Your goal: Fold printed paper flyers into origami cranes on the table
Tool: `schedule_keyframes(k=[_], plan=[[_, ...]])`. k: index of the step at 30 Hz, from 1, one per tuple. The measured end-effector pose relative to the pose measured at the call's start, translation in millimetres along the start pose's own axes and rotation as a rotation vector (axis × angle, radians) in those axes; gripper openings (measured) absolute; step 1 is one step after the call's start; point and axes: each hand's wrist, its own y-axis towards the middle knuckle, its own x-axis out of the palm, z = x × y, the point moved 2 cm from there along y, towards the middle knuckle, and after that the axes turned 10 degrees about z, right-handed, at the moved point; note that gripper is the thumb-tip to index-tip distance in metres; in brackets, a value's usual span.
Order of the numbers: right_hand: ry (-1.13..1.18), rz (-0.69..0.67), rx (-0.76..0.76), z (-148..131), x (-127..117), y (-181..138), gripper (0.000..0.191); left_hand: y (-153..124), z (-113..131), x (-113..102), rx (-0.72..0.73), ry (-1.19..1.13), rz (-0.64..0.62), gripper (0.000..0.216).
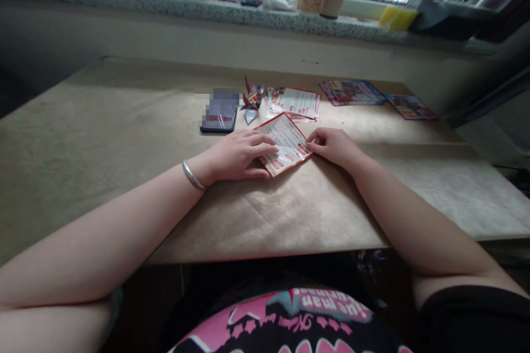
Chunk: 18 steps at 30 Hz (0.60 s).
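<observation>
A folded printed paper [285, 142], white with red marks, lies on the brown paper table cover [124, 138]. My left hand [238, 155] rests flat on its left part, fingers stretched over it. A silver bangle [192, 175] sits on that wrist. My right hand [333, 145] has its fingers curled and pinches the paper's right corner against the table.
Behind the paper lie a dark phone [220, 111], a folded paper crane [252, 100] and a stack of similar leaflets [297, 102]. Two colourful leaflets [351, 92] lie at the back right. The stone windowsill [207, 5] holds cups and small items.
</observation>
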Motion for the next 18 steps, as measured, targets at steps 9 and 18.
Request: schedule_keyframes(k=[9, 18], plan=[[-0.051, -0.024, -0.106, -7.2, 2.9, -2.2, 0.019, 1.9, 1.2, 2.5, 0.041, 0.015, 0.039, 0.031], [-0.026, 0.128, -0.588, -10.8, 1.0, -2.8, 0.012, -2.9, -6.0, 2.0, -0.074, 0.144, 0.05, 0.032]])
